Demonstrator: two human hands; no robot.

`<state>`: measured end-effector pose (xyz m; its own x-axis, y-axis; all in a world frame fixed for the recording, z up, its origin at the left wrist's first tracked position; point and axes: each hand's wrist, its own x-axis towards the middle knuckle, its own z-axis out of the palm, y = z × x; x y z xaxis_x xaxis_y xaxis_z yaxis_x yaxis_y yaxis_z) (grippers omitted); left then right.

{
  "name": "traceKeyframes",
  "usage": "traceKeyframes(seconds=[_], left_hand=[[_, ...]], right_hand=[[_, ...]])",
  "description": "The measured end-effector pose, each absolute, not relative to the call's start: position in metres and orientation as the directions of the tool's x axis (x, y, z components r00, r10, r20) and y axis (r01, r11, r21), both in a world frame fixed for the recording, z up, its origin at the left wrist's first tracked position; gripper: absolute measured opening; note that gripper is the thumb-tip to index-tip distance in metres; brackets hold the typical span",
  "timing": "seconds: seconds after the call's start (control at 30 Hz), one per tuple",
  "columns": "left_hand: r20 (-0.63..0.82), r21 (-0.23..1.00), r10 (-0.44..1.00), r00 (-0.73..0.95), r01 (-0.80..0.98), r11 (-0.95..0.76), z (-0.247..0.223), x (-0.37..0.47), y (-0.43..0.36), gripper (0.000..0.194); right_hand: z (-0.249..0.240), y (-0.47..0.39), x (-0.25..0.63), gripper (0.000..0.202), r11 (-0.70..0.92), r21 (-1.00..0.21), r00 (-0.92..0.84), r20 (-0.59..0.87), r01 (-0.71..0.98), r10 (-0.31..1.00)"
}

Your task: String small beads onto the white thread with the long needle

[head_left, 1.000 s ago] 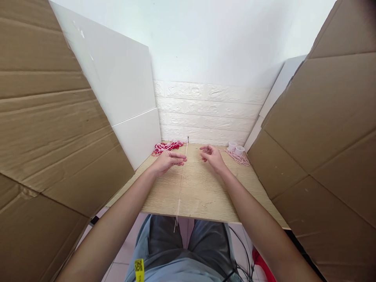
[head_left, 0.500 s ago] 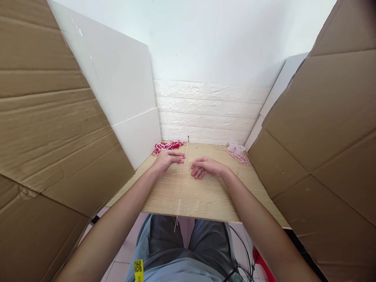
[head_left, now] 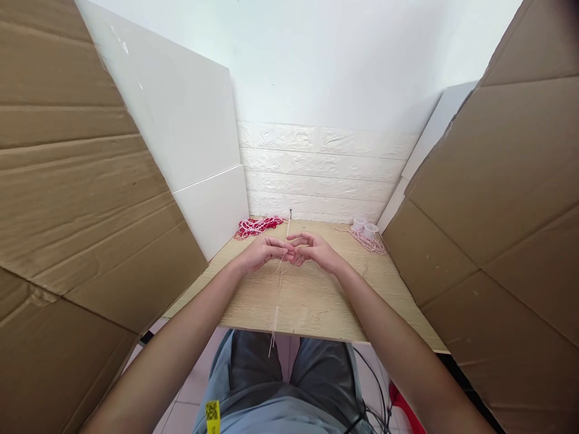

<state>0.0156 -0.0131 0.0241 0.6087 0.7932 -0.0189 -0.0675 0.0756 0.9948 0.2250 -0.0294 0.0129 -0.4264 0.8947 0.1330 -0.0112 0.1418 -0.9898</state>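
Observation:
A thin pale cord (head_left: 279, 295) runs from a small dark nail (head_left: 290, 211) at the back of the wooden board (head_left: 316, 307) to the front edge, where its loose ends hang over. My left hand (head_left: 268, 252) is over the cord, its thumb and fingertips pressed together on thin cord. From the other side my right hand (head_left: 313, 249) meets it, fingers bent and fingertips touching those of the left hand. What lies between the right fingertips is too small to make out. Fine strands show just below the hands.
Red and white cords (head_left: 257, 226) lie at the back left. At the back right are two small clear cups (head_left: 370, 231) and pink-white cord (head_left: 371, 244). Cardboard sheets (head_left: 90, 181) stand on both sides. A white brick-patterned wall (head_left: 330, 166) is behind.
My right hand has moved left to the cord, and its fingertips now meet those of my left hand. My left hand has shifted slightly right and toward me.

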Motion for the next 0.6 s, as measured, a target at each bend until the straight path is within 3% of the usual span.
traceKeyframes(seconds=[0.2, 0.43, 0.6], left_hand=[[-0.021, 0.993, 0.820, 0.572, -0.080, 0.081, 0.022, 0.014, -0.010, 0.030], [-0.107, 0.994, 0.811, 0.576, 0.056, 0.091, 0.025, 0.010, -0.009, 0.035], [-0.076, 0.991, 0.887, 0.455, 0.133, 0.016, 0.021, 0.009, -0.004, 0.041]], right_hand=[[0.007, -0.026, 0.228, 0.044, 0.182, -0.981, -0.464, 0.131, 0.066, 0.876], [0.007, -0.023, 0.234, 0.032, 0.279, -0.938, -0.442, 0.164, 0.208, 0.882], [0.017, -0.025, 0.244, 0.018, 0.265, -0.934, -0.513, 0.111, 0.238, 0.851]])
